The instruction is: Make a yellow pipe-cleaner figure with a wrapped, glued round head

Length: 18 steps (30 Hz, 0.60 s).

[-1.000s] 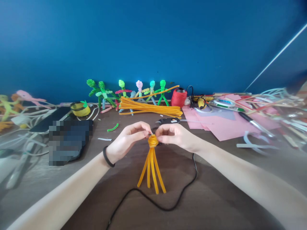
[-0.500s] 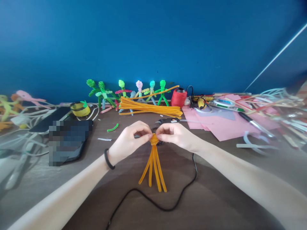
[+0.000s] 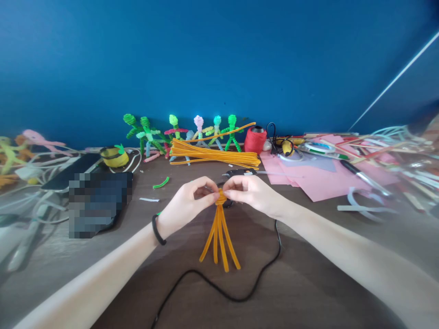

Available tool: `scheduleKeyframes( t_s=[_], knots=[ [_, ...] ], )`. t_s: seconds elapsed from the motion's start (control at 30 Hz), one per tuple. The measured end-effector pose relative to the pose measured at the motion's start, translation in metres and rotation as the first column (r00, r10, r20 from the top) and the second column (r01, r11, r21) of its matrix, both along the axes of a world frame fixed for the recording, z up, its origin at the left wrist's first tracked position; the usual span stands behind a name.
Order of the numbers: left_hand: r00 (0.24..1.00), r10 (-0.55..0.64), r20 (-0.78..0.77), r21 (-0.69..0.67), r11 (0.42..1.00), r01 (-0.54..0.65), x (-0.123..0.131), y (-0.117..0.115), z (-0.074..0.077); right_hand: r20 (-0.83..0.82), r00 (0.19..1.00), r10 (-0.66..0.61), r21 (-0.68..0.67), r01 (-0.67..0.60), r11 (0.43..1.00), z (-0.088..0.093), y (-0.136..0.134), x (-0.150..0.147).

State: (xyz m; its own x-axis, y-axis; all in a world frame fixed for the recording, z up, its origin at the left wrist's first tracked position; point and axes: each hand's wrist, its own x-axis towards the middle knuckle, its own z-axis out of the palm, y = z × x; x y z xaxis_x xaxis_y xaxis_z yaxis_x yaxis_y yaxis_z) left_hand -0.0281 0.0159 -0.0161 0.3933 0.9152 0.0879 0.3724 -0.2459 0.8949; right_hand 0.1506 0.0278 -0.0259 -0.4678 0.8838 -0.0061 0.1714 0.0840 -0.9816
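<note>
Between my two hands is an orange pipe-cleaner figure [image 3: 222, 197], with a coiled, wrapped top and several straight strands hanging down and fanning apart. My left hand [image 3: 196, 197] pinches the wrapped top from the left with thumb and fingers. From the other side, my right hand [image 3: 249, 192] grips the same top between thumb and fingertips. Fingers hide part of the coil. Just behind the hands lies a black glue gun [image 3: 240, 173], partly covered, its black cord [image 3: 236, 300] curving across the table in front of me.
A bundle of orange pipe cleaners [image 3: 216, 154] lies ahead, before several pipe-cleaner dolls [image 3: 232, 128] against the blue wall. Right of it stand a red thread spool [image 3: 255, 140] and pink paper sheets [image 3: 322, 183]. Leftward are a dark phone-like object [image 3: 103, 201] and a yellow tape roll [image 3: 115, 156].
My left hand has tilted and shifted slightly right and down, both hands still pinching the orange coil. The hanging strands have turned and spread a little.
</note>
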Motion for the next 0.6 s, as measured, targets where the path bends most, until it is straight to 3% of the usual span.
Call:
scheduleKeyframes(
  t_s=[0.2,0.6],
  knots=[
    [0.995,0.002,0.1,-0.102,0.995,0.008,0.0021,-0.0015,-0.0041,-0.011,1.0,-0.007,-0.001,0.007,1.0,-0.0015,-0.0003,0.0002],
    [0.984,0.053,0.168,-0.127,0.991,-0.031,0.0039,-0.0029,-0.0031,-0.035,0.999,-0.003,-0.004,0.003,1.0,-0.0027,-0.0007,-0.0001]
  ],
)
